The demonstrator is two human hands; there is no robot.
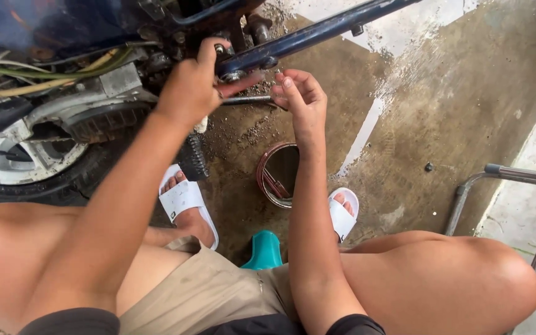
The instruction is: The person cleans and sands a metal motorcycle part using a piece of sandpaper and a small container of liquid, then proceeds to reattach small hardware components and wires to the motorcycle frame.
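I sit low beside a motorcycle (63, 93) with a dark blue frame bar (317, 31) running up to the right. My left hand (190, 84) grips a fastener at the lower end of that bar, thumb and fingers wrapped around it. My right hand (299, 96) is just to the right, fingertips pinched on the end of a thin metal rod (246, 100) that lies under the bar. Whether the left hand also holds a tool is hidden by its fingers.
A round metal tin (277, 177) with parts inside stands on the wet, oily concrete floor (442, 105) between my feet in white sandals (184, 201). The tyre (44, 183) is at left. A grey metal tube frame (516, 177) stands at right. A teal stool edge (265, 251) shows beneath me.
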